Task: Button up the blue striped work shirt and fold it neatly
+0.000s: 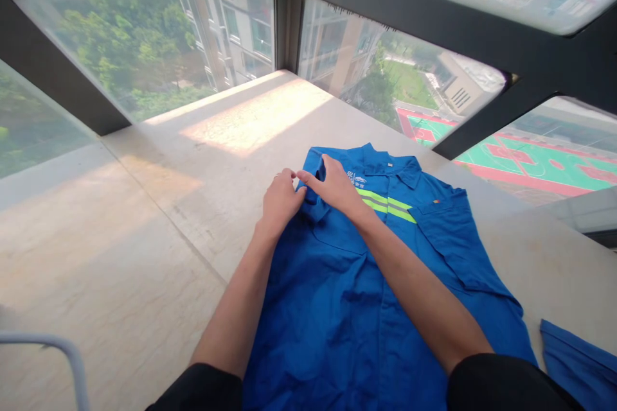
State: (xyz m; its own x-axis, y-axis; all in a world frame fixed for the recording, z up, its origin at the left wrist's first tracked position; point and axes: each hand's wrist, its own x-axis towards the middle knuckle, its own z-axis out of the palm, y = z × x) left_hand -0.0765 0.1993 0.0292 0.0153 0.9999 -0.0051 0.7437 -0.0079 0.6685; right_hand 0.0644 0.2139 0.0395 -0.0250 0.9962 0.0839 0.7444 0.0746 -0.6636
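A blue work shirt (337, 308) with a yellow-green and grey stripe across the chest lies spread on the pale stone sill, collar away from me. My left hand (282, 199) grips the edge of the shirt's left-side sleeve, its fingertips partly hidden by the cloth. Close beside it, my right hand (332, 186) pinches the same sleeve, thumb towards the left hand. Between the two hands the sleeve stands slightly raised and open. The other short sleeve (448, 231) is folded in over the shirt's right side.
Windows with dark frames (288, 19) meet in a corner behind the stone sill (144, 257). Another piece of blue cloth (578, 359) lies at the lower right. A curved light-grey tube (72, 353) stands at the lower left. Sunlight falls on the sill near the corner.
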